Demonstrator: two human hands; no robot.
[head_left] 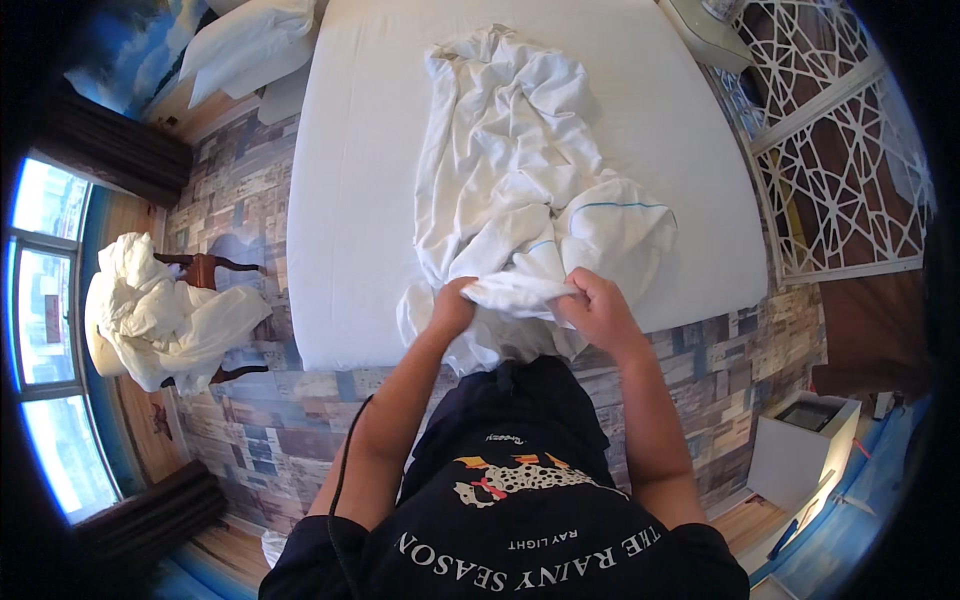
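Both hands grip the near edge of a crumpled white duvet cover at the foot of the bed.

The left hand [452,305] and the right hand [598,310] are both closed on the white duvet cover [520,190], pinching one fold between them. From the hands the cover runs toward 12 o'clock along the mattress [360,180], its long axis pointing away from the person. Both hands look equally near. At 9 o'clock a chair [205,270] carries more white linen [160,310]; pillows [250,45], probably, lie at 11 o'clock.
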